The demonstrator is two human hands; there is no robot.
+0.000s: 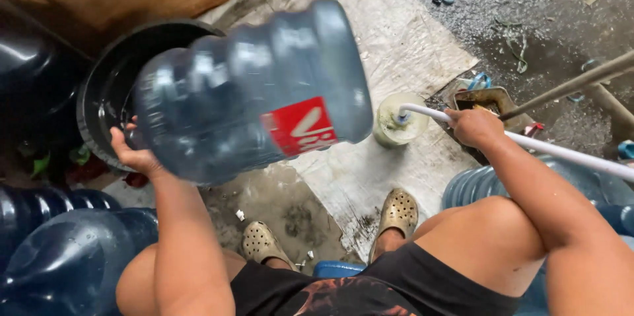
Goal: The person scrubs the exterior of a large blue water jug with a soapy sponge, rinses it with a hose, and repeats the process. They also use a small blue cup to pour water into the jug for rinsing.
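Two hands busy: my left hand [135,154] gripped big blue ribbed plastic water jug [254,88] w/ red label, frame centre; right hand [474,128] closed round white plastic pipe [561,151], right side.

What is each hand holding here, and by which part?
The left hand holds the big blue water jug at its narrow end, lifted on its side. The right hand grips the white pipe near its bent end.

One head-worn camera looks steeply down from close above, past the left hand [132,154] and right hand [472,128], onto knees and the floor [561,19] beyond them.
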